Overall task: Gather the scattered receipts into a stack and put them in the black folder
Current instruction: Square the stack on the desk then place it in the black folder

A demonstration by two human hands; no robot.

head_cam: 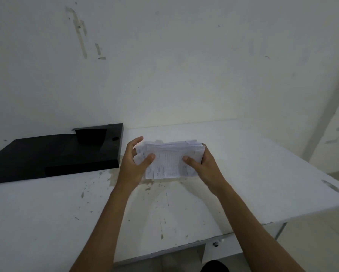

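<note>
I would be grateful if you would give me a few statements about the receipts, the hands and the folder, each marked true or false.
1. Both hands hold the stack of receipts, the left hand on its left side and the right hand on its right. True.
2. The black folder lies to the right of the receipts. False: it lies to their left, at the wall.
3. The receipts are already inside the folder. False: they are in the hands, over the white table.
4. Each thumb lies on the side of the stack that faces the camera. True.
5. The folder is red. False: it is black.
</note>
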